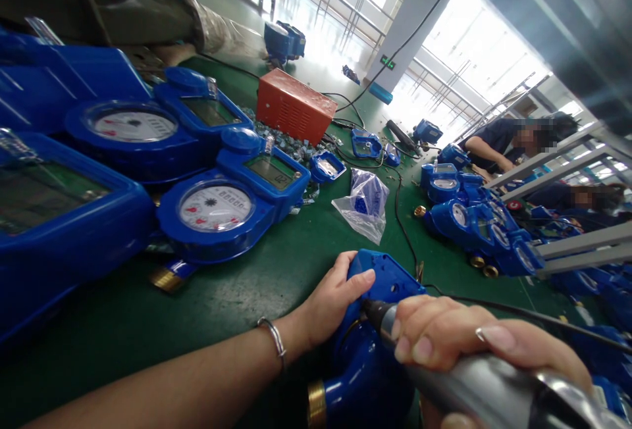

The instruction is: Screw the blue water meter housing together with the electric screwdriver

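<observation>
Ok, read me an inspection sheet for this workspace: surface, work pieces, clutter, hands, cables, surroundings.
Surface: green bench, worn-looking in places.
Work pieces: blue meter with a brass end; silver tool, its tip at the meter.
Clutter: small bits beside an orange box; plastic bag holding blue pieces.
Hands: left hand holds the meter; right hand grips the tool.
Cables: black cable lies across the bench.
Surroundings: other meters on both sides; two people at right.

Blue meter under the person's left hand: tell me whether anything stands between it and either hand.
Nothing visible separates the left hand from the blue meter; it holds the upper part directly. Between the right hand and the meter is only the silver tool in its grip, dark tip at the meter.
</observation>
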`<state>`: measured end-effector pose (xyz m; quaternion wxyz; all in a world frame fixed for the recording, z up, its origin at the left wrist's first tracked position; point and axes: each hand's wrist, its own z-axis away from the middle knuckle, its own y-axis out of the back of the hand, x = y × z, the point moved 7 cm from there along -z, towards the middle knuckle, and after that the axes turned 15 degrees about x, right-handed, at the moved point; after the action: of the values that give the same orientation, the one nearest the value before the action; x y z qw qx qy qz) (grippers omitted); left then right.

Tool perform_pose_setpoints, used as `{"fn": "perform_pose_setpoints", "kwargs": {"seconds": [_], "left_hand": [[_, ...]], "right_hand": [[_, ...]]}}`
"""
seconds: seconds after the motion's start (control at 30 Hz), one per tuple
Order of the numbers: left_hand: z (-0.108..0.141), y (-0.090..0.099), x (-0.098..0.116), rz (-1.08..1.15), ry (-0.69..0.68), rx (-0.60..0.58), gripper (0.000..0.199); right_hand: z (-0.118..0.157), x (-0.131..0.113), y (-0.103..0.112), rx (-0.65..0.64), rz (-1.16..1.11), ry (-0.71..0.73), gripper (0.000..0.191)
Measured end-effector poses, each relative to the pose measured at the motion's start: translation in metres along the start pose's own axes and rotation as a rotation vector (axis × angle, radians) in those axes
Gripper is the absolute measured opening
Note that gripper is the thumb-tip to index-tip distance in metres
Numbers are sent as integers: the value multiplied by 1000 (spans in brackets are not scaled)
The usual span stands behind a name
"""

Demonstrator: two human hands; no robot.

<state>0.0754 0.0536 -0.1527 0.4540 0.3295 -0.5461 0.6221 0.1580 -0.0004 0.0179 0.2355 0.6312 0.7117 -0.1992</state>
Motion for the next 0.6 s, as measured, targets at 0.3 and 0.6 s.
{"fn": "perform_pose_setpoints", "kwargs": {"seconds": [0.3, 0.6], "left_hand": [[1, -2, -2, -2, 6, -13, 57], [2, -2, -1, 85, 86, -16, 53]], "right_hand": [[8, -6, 3, 128, -80, 68, 35], [7, 0, 4, 158, -105, 28, 35]]}}
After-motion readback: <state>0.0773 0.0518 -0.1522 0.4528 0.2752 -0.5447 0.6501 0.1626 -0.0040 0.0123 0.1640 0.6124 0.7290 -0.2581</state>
